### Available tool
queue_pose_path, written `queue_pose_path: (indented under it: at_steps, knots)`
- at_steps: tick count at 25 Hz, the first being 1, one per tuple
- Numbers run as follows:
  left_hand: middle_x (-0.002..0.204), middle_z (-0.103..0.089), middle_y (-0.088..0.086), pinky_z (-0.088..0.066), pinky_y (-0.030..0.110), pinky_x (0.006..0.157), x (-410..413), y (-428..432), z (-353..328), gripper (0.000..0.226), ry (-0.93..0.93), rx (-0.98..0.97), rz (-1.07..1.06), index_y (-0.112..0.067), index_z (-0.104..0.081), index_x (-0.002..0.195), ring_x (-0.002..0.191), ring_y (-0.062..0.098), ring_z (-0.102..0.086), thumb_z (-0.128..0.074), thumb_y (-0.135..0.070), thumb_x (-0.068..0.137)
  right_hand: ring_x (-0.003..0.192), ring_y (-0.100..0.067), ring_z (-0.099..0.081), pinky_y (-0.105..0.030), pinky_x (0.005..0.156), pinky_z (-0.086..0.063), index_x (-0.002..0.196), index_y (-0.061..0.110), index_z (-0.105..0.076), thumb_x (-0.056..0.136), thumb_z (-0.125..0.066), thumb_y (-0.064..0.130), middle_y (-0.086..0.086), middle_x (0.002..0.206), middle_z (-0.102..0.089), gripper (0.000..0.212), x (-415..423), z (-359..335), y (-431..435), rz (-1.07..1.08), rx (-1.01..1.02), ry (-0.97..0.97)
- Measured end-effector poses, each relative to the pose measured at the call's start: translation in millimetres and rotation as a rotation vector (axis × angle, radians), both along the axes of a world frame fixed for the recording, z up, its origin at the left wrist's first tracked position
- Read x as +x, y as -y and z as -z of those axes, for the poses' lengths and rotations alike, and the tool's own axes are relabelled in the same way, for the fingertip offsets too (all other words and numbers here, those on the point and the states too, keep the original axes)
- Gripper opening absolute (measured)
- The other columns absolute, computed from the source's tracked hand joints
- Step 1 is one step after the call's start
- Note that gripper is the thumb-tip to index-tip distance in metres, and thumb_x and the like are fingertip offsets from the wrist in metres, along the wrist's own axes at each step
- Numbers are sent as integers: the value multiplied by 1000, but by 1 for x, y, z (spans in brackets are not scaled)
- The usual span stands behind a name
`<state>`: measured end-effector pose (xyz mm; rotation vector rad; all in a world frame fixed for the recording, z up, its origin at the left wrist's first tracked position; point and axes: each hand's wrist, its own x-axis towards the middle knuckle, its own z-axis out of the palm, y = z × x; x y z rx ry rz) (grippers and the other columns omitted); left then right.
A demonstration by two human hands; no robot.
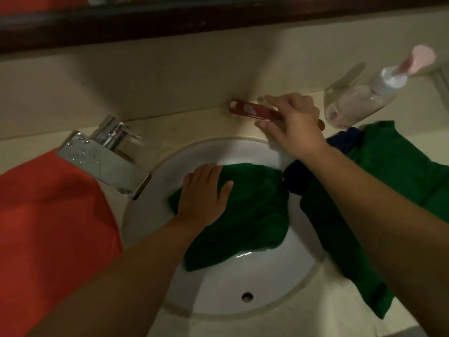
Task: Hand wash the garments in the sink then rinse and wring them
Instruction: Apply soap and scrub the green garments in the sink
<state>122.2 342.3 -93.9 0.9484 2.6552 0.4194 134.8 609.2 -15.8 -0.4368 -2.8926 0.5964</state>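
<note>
A dark green garment point(252, 215) lies in the round white sink point(218, 283), with part of it draped over the right rim onto the counter. My left hand point(204, 193) presses flat on the garment's left part, fingers spread. Behind the sink, my right hand point(291, 127) is closed around the handle of a red scrub brush point(250, 110), bristles down, at the back of the counter. A dark blue piece of cloth point(296, 178) shows under my right forearm.
A chrome tap point(107, 161) juts over the sink's left rim. An orange-red garment point(48, 227) covers the counter at left. A clear bottle point(357, 103) with a white pump lies at the back right. The wall rises close behind the counter.
</note>
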Motion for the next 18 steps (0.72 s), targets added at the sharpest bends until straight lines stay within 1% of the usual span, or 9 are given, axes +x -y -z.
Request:
queue_pose_path:
  at_steps: [2, 3, 5, 6, 8, 9, 11, 15, 18]
  knots:
    - [140, -57, 14, -38, 49, 108, -3, 4, 17, 59, -7, 22, -55, -9, -54, 141, 129, 35, -52, -35, -50, 103, 101, -30, -52, -44, 91, -40, 125, 10, -68, 101, -65, 29, -13, 107, -63, 31, 26, 13, 30, -61, -17, -244]
    - [138, -59, 15, -40, 49, 107, -6, 5, 27, 56, -19, 26, -72, -9, -54, 141, 126, 36, -54, -39, -47, 102, 98, -28, -55, -42, 90, -42, 117, 6, -71, 101, -65, 19, -12, 103, -66, 22, 39, 28, 45, -136, -30, -245]
    - [140, -56, 17, -41, 49, 106, -9, 5, 45, 57, -28, 11, -82, -9, -50, 145, 126, 38, -54, -40, -46, 103, 101, -30, -61, -41, 93, -48, 113, 6, -74, 100, -64, 16, -13, 107, -71, 20, 56, 68, 69, -203, -41, -38]
    - [146, -51, 17, -38, 50, 108, -10, 3, 53, 59, -1, -8, -89, -9, -43, 150, 130, 38, -50, -40, -46, 105, 110, -34, -61, -43, 97, -50, 122, 9, -73, 102, -60, 22, -15, 118, -70, 27, 60, 86, 78, -175, -63, 134]
    - [157, -39, 17, -31, 50, 114, -5, -3, 71, 65, 68, -55, -96, -12, -29, 158, 138, 38, -42, -39, -50, 106, 137, -35, -45, -46, 113, -38, 151, 19, -52, 109, -45, 34, -13, 149, -52, 44, 62, 112, 89, -109, -75, 443]
    - [157, -38, 18, -31, 50, 114, -2, -5, 77, 66, 57, -63, -104, -13, -27, 159, 138, 38, -42, -38, -51, 106, 145, -33, -35, -46, 117, -30, 159, 23, -37, 111, -39, 38, -11, 159, -41, 51, 58, 119, 93, -106, -30, 518]
    - [146, -50, 21, -38, 51, 107, 5, -6, 89, 65, -38, -65, -115, -13, -32, 157, 127, 40, -50, -37, -52, 105, 146, -33, -28, -48, 117, -26, 163, 22, -22, 110, -35, 44, -13, 161, -30, 59, 50, 129, 98, -78, 77, 567]
    - [123, -59, 22, -44, 49, 89, 6, -3, 91, 65, -86, -122, -134, -14, -35, 152, 102, 39, -56, -36, -56, 103, 132, -37, -36, -48, 105, -32, 141, 14, -45, 107, -41, 48, -18, 145, -37, 49, 44, 137, 100, 26, 279, 533]
    - [110, -61, 22, -46, 47, 82, 0, -2, 75, 59, -56, -103, -40, -15, -48, 142, 95, 39, -57, -36, -57, 103, 125, -35, -45, -48, 108, -31, 137, 12, -50, 106, -48, 44, -16, 135, -50, 44, 49, 128, 94, -21, 236, 444]
